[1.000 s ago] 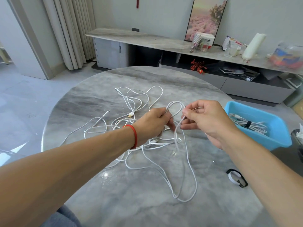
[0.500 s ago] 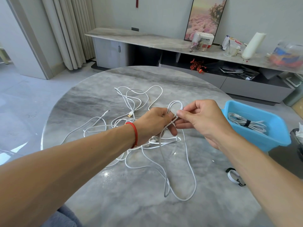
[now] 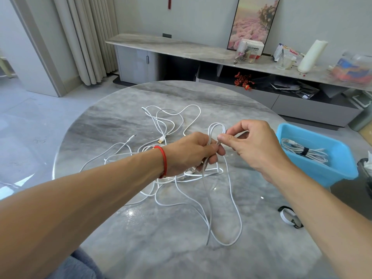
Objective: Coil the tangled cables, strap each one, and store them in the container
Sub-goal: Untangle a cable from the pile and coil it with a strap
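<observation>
1. The left hand [image 3: 189,152], a red band [image 3: 163,162] on its wrist, has its fingers curled round several strands of a white cable [image 3: 231,198] above the middle of the round marble table [image 3: 124,125].
2. A small loop of that cable stands up from the left fist; long loops hang down from it and lie on the table toward the near edge.
3. The right hand [image 3: 255,143] pinches the cable between thumb and forefinger, right beside the left hand's fingertips, the other fingers loosely bent.
4. The rest of the white cables, a tangle [image 3: 161,125], is spread over the table's middle and toward its left and far edges; a gold USB plug [image 3: 160,141] and a white plug [image 3: 132,136] lie among the strands.
5. A blue bin [image 3: 322,170] stands at the table's right edge, with one coiled cable [image 3: 300,151] in it, bound by a black strap.
6. A loose strap [image 3: 288,216], black and white, lies near the right edge toward the near side, partly behind the right forearm.
7. Beyond the table stands a long low cabinet [image 3: 181,47] with a framed picture [image 3: 253,19] leaning on the wall.
</observation>
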`<state>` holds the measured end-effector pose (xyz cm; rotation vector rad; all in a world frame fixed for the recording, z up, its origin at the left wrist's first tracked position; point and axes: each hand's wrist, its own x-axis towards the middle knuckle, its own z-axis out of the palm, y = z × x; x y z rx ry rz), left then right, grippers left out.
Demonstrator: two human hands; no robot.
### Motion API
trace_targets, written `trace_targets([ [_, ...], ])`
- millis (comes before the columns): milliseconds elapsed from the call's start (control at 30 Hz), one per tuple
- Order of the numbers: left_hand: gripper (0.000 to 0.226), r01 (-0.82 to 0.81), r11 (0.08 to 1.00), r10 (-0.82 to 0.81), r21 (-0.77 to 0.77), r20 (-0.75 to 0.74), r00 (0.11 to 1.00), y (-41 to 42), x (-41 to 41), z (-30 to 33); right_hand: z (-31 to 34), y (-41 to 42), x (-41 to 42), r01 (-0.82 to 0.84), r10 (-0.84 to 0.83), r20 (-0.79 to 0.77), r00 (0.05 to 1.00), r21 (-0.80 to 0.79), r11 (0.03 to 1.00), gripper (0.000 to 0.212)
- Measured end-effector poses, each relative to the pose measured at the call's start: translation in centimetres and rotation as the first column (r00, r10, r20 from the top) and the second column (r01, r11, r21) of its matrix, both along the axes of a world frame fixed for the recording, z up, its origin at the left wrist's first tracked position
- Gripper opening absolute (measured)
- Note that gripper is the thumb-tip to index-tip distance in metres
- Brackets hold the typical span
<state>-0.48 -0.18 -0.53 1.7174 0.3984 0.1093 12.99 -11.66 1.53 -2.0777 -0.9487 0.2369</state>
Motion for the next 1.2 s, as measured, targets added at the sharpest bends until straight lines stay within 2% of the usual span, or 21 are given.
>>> trace_targets([
  [67,0.020,-0.037,0.997,0.039,-0.069,0.021,0.999,0.1,0.1,0.0,-0.1,0.2,-0.5,-0.017,0.018,-0.049,0.999,0.030,0.999,0.018],
  [133,0.017,-0.113,0.978,0.123,-0.176,0.052,0.991,0.3,0.3,0.1,-0.3,0.4,-1.2,-0.039,0.045,-0.186,0.982,0.032,0.999,0.019],
  [200,0.015,-0.209,0.931,0.238,-0.301,0.062,0.969,0.6,0.5,0.1,-0.5,0.4,-1.9,-0.117,0.094,-0.334,0.938,-0.050,0.992,0.026],
  [267,0.014,-0.303,0.877,0.350,-0.371,0.062,0.935,1.3,0.5,0.0,-0.8,0.2,-2.6,-0.287,0.189,-0.460,0.868,-0.154,0.945,0.038],
  [333,0.016,-0.366,0.831,0.427,-0.420,0.058,0.903,2.0,0.3,-0.2,-1.0,0.0,-3.2,-0.448,0.274,-0.586,0.763,-0.173,0.877,0.048],
  [433,0.023,-0.375,0.755,0.472,-0.539,0.049,0.880,3.1,0.2,-0.1,-1.3,-0.4,-3.6,-0.569,0.322,-0.695,0.643,-0.153,0.808,0.037],
  [500,0.025,-0.335,0.750,0.439,-0.570,0.050,0.897,3.7,0.0,0.0,-1.4,-0.5,-3.5,-0.577,0.322,-0.717,0.619,-0.136,0.805,0.033],
  [533,0.025,-0.303,0.768,0.398,-0.564,0.051,0.916,4.0,-0.1,0.1,-1.4,-0.5,-3.4,-0.565,0.323,-0.700,0.637,-0.138,0.813,0.032],
  [567,0.024,-0.265,0.793,0.345,-0.549,0.045,0.938,4.1,-0.3,0.1,-1.3,-0.4,-3.3,-0.548,0.337,-0.634,0.696,-0.166,0.820,0.032],
  [600,0.023,-0.224,0.820,0.284,-0.527,0.033,0.958,4.1,-0.4,0.1,-1.3,-0.3,-3.1,-0.523,0.366,-0.493,0.789,-0.227,0.822,0.032],
  [633,0.022,-0.187,0.853,0.223,-0.488,0.015,0.975,4.0,-0.5,0.1,-1.1,-0.2,-3.0,-0.481,0.401,-0.287,0.870,-0.314,0.819,0.031],
  [700,0.021,-0.151,0.927,0.147,-0.345,-0.036,0.988,3.5,-0.6,-0.1,-0.6,-0.1,-2.9,-0.388,0.461,0.079,0.884,-0.426,0.818,0.030],
  [767,0.020,-0.154,0.963,0.139,-0.220,-0.083,0.987,2.9,-0.6,-0.2,-0.2,-0.1,-3.0,-0.332,0.467,0.244,0.850,-0.440,0.834,0.031],
  [867,0.020,-0.116,0.977,0.099,-0.179,-0.098,0.990,2.1,-0.7,-0.3,0.3,-0.1,-3.6,-0.268,0.468,0.354,0.810,-0.486,0.832,0.028],
  [1000,0.025,-0.017,0.978,-0.005,-0.206,-0.108,0.994,1.2,-0.8,-0.2,1.0,-0.1,-4.0,-0.232,0.486,0.423,0.765,-0.523,0.820,0.019],
  [1067,0.023,0.014,0.970,-0.043,-0.241,-0.113,0.993,1.1,-0.9,-0.2,1.1,-0.2,-4.1,-0.213,0.495,0.472,0.729,-0.531,0.820,0.026],
  [1200,0.024,0.101,0.976,-0.131,-0.191,-0.153,0.979,0.6,-0.9,-0.3,0.9,-0.2,-3.7,-0.183,0.469,0.543,0.696,-0.497,0.848,0.040],
])
